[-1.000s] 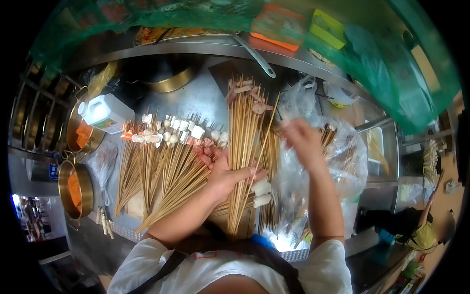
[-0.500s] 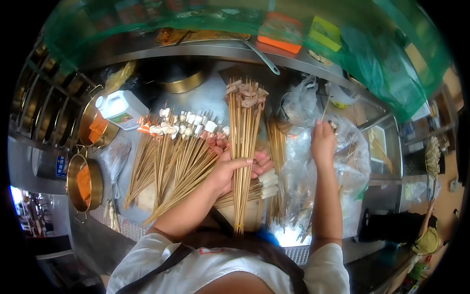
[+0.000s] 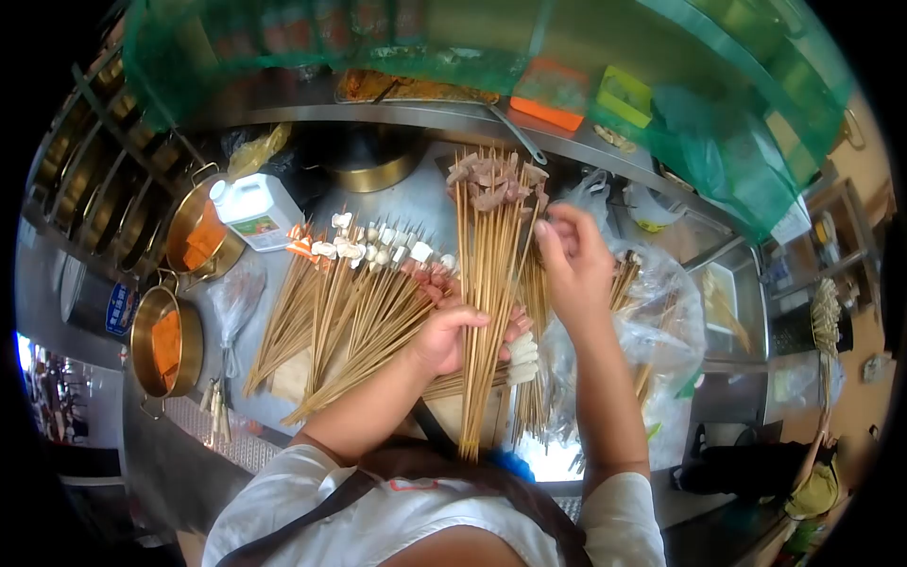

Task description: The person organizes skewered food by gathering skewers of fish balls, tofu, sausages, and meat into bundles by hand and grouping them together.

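A thick bundle of meat skewers (image 3: pixel 487 274) stands nearly upright in front of me, pink meat pieces at its top. My left hand (image 3: pixel 452 338) is wrapped round the sticks at mid-height. At the bundle's upper right, my right hand (image 3: pixel 574 260) pinches a single skewer (image 3: pixel 527 236) just below its tip, close against the others. Left of the bundle, fanned piles of skewers (image 3: pixel 326 321) carry white and orange pieces. Behind my left hand lie skewers with reddish meat (image 3: pixel 435 282) and some with pale white pieces (image 3: pixel 521 359), partly hidden.
A clear plastic bag (image 3: pixel 675 350) with skewers inside lies right of my right arm. At left stand a white jug (image 3: pixel 255 213) and brass pots (image 3: pixel 194 331) with orange blocks. A metal shelf (image 3: pixel 416 111) with trays crosses the back. A person's arm (image 3: pixel 818 425) shows far right.
My right hand has moved left from above the plastic bag to the bundle's top, bringing a skewer along. My left hand keeps its hold. The view has shifted slightly.
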Available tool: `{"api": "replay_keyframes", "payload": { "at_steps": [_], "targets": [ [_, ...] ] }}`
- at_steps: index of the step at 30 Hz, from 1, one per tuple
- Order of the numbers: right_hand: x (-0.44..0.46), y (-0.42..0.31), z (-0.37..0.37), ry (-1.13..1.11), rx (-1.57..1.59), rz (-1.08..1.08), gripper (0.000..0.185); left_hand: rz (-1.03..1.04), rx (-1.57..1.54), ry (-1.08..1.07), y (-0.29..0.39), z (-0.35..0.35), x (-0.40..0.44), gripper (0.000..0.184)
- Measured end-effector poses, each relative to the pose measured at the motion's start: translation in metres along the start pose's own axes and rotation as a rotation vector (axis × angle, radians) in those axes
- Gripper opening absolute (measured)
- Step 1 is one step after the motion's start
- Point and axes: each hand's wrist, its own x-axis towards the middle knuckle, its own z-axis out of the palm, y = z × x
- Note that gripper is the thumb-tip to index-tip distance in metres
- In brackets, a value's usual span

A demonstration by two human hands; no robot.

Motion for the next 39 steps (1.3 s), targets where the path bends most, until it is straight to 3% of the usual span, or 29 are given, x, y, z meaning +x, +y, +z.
{"api": "replay_keyframes", "payload": {
  "at_steps": [5,7,16,23,29,32,34,38,39],
  "targets": [
    [0.021,0.005,0.008,0.039,-0.174,-0.051,0.025,-0.038,-0.084,0.0,-0.001,0.007,-0.004,0.045],
    [0.023,0.01,0.008,-0.082,0.227,0.153,0.019,-0.036,-0.075,-0.029,-0.003,0.005,-0.004,0.045],
    [0.025,0.021,-0.004,-0.074,0.636,0.352,0.019,-0.02,0.001,0.052,-0.01,0.002,-0.001,0.041],
    [0.032,0.039,-0.007,-0.157,0.695,0.383,0.014,0.017,0.022,0.053,-0.011,0.005,-0.001,0.034],
    [0.059,0.084,-0.017,0.042,0.69,0.521,0.012,-0.001,0.021,0.116,-0.012,-0.001,0.003,0.035],
    [0.08,0.115,-0.034,0.204,0.598,0.511,0.012,-0.01,0.058,0.224,-0.011,0.001,0.001,0.029],
    [0.098,0.142,-0.056,0.255,0.292,0.395,0.015,0.042,0.076,0.31,-0.012,-0.01,0.005,0.024],
    [0.111,0.183,-0.059,0.251,0.06,0.193,0.018,0.021,0.142,0.413,-0.01,-0.024,0.005,0.023],
    [0.111,0.194,-0.059,0.063,-0.086,0.228,0.019,0.019,0.14,0.415,-0.009,-0.024,0.007,0.023]
  ]
}}
